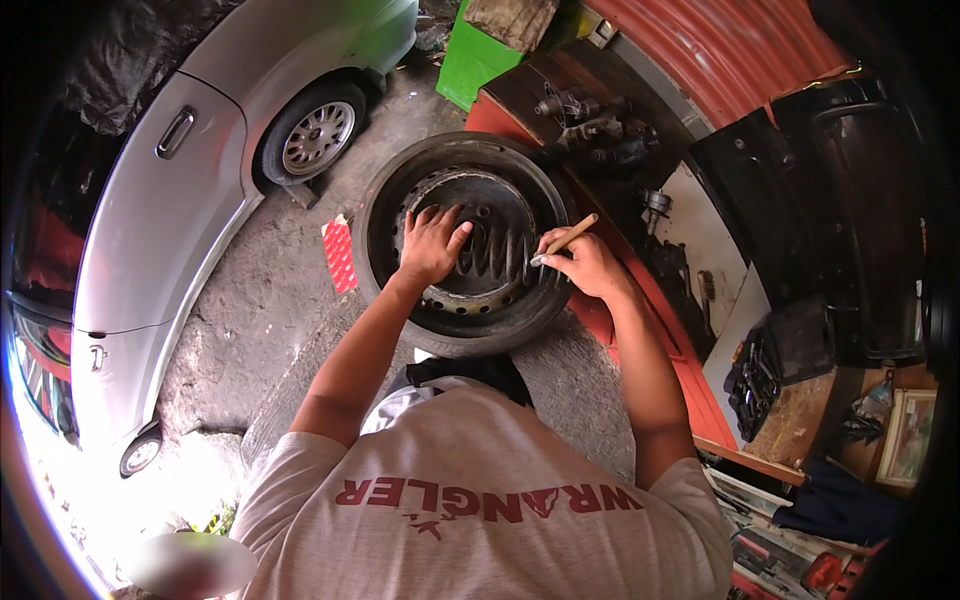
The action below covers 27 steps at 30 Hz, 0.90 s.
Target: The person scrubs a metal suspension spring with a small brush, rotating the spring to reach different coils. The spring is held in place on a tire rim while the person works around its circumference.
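Observation:
A dark coil spring (490, 257) lies sideways across a tyre mounted on a steel wheel (470, 335), which rests flat in front of me. At the spring's left end, my left hand (432, 247) lies over the wheel with fingers spread and thumb beside the coils. My right hand (585, 265) is closed around a wooden-handled tool (575, 233) at the spring's right end. The handle points up and to the right. A small pale part of the tool shows at my fingertips against the coils; its kind is unclear.
A silver car (170, 220) stands at the left. Beside the tyre lies a red patterned packet (339, 255). A red-sided bench (660, 330) on the right carries dark metal parts (600, 130) and a brush (707, 290). Beyond the tyre stands a green box (475, 60).

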### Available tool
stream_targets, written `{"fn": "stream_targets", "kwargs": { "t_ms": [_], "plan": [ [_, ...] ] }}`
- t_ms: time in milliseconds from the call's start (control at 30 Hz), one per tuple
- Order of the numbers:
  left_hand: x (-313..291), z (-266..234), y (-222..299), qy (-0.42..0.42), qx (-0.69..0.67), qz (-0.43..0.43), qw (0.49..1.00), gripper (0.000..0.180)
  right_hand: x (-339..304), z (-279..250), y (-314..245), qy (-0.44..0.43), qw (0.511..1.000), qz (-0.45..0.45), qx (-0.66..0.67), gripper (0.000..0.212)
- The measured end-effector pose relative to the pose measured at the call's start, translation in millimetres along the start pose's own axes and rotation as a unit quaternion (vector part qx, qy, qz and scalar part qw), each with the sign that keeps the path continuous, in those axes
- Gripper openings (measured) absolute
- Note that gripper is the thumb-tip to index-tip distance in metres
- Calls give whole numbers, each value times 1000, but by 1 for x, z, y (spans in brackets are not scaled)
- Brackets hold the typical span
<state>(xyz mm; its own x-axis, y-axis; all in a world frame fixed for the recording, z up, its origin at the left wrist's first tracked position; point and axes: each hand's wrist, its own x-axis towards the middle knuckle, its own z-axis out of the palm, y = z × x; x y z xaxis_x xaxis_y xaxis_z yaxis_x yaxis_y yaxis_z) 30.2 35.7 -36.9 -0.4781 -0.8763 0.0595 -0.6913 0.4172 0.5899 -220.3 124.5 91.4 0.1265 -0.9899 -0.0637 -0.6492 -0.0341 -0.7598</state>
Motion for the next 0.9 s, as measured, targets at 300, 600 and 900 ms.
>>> {"fn": "stream_targets", "kwargs": {
  "t_ms": [300, 600, 900],
  "plan": [
    [9, -1, -3, 4, -10, 5, 1000, 65, 19, -7, 5, -78, 996, 39, -10, 12],
    [10, 1, -4, 3, -6, 2, 1000, 63, 40, -1, 7, -71, 996, 50, -33, 16],
    [9, -2, 0, 5, -22, 4, 1000, 63, 50, -3, 9, -69, 995, 53, -42, 25]
  ]
}}
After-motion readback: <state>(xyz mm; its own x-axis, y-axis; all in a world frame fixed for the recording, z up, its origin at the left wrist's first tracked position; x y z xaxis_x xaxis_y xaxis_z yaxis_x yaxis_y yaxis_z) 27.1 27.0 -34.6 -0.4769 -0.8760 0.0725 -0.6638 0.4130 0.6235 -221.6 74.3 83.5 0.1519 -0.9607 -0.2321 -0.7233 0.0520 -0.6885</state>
